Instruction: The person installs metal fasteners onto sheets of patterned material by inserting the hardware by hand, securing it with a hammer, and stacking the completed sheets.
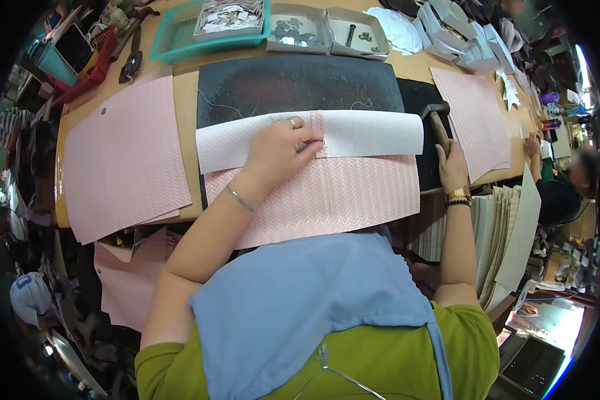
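Note:
A pink patterned sheet lies across the dark board, its far part folded over so that the white backing shows. My left hand is on the fold near a pink strip, thumb and fingers pinched at the strip's edge; what is between them is too small to make out. At the right, my right hand is closed round the handle of a hammer, whose head lies over the black surface beside the board.
Pink sheets lie at left and right. Along the back stand a green basket and boxes of small metal parts. Stacked sheets stand below the table's right edge. A person is at far right.

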Motion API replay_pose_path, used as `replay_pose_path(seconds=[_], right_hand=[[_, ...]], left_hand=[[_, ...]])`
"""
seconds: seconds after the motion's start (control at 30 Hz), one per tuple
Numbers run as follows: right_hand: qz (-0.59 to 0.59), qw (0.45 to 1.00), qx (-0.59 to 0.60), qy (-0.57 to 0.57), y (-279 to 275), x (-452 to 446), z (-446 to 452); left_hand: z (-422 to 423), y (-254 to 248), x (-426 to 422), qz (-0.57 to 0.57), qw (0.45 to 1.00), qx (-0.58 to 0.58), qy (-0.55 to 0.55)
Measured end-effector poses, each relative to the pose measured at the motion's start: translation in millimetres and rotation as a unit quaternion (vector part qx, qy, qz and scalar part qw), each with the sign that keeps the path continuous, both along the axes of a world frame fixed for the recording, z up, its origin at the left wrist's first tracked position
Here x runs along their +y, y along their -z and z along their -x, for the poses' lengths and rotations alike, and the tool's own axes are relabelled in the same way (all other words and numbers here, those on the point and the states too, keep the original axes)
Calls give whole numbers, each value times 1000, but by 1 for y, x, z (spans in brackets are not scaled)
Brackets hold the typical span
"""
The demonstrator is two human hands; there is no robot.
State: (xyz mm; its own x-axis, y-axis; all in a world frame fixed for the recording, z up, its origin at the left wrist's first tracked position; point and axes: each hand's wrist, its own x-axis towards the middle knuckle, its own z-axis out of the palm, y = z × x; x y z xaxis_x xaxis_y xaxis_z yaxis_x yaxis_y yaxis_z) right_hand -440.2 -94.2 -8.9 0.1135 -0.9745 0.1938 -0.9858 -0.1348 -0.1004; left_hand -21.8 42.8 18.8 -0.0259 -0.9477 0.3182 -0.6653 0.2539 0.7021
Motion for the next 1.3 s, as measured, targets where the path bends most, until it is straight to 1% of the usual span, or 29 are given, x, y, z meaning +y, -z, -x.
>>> replay_pose_path(seconds=[0.1,0.17,0.2,0.23,0.27,0.3,0.33,0.4,0.47,0.53,0.6,0.63,0.73,0.83,0.93,1.0,1.07,1.17,1.27,1.3], right_hand=[[-1,995,-102,-5,1,1,10],[-55,963,-264,-9,-28,22,-18],[-86,935,-343,-11,-44,38,-40],[-125,888,-440,-41,-61,57,-63],[-160,828,-533,-70,-70,75,-80],[-182,820,-535,-94,-68,84,-84],[-220,849,-472,-87,-70,96,-83],[-243,870,-408,-136,-79,119,-101],[-151,885,-344,-276,-77,130,-119],[-199,870,-347,-287,-73,132,-124],[-230,863,-341,-295,-71,132,-127],[-233,868,-336,-282,-70,132,-126],[-147,867,-368,-301,-65,133,-133],[-190,877,-320,-305,-65,131,-133],[-241,865,-337,-283,-71,127,-135],[-198,872,-339,-292,-67,128,-134],[-133,864,-373,-311,-63,130,-139],[-195,878,-297,-320,-67,126,-137],[-139,874,-318,-340,-64,124,-137],[-151,880,-297,-338,-64,124,-137]], left_hand=[[0,5,0,30,1000,-3,-1],[1,9,-1,45,999,10,-2],[0,9,0,44,999,18,-5],[0,9,2,43,999,24,-7],[1,7,3,42,999,15,-5],[1,4,4,44,999,5,-3],[1,2,4,47,999,-6,-2],[1,2,4,48,999,4,-2],[0,5,5,43,999,24,-1],[0,9,4,35,998,55,0],[-1,9,4,42,998,36,2],[-2,8,4,47,999,25,3],[-2,7,4,43,999,26,1],[-2,7,5,48,999,21,-2],[-2,9,4,54,998,22,0],[-3,8,4,54,998,15,-1],[-2,9,5,51,999,15,-2],[-2,9,4,47,999,17,-2],[-3,9,4,46,999,14,-5],[-2,8,5,43,999,18,-8]])
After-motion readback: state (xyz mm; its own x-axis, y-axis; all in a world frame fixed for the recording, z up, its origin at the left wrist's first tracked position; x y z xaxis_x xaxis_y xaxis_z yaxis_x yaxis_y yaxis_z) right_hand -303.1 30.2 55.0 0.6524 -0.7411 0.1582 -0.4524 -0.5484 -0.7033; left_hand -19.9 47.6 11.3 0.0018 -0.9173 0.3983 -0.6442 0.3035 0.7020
